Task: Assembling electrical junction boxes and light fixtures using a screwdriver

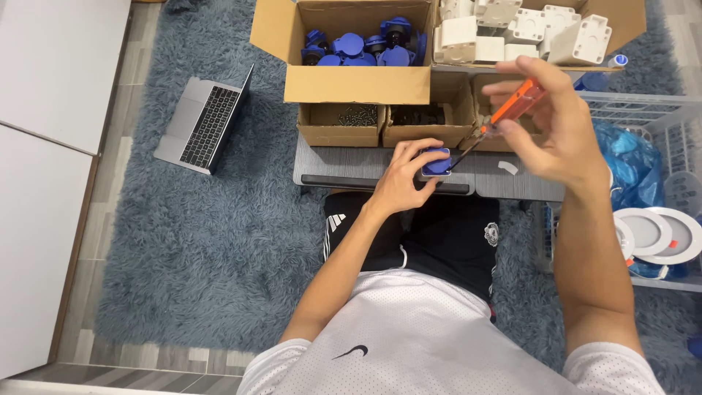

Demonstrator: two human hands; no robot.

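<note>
So the whole thing hangs on how your orange-handled screwdriver with the thin metal shaft (504, 113) lines up with the small blue plastic cap piece on its pale base (436, 162). Your left hand (401, 178) is the nearer one by far: it sits right on the piece, fingers curled around it and pinching it down against the grey grooved work board (504, 183) just in front of your lap. Your right hand (556, 128) is up and off to the right of it, raised above the board, gripping the orange handle between thumb and fingertips with the other fingers fanned loosely. The screwdriver's long axis runs on a slant, handle high and to the right, tip low and to the left, and the tip lands right at the right edge of the blue piece; I can't tell if it's actually seated in a screw. Just beyond your left hand sit two small open cardboard trays of dark screws (380, 117), and further out the big cardboard box of blue caps (358, 51).
</note>
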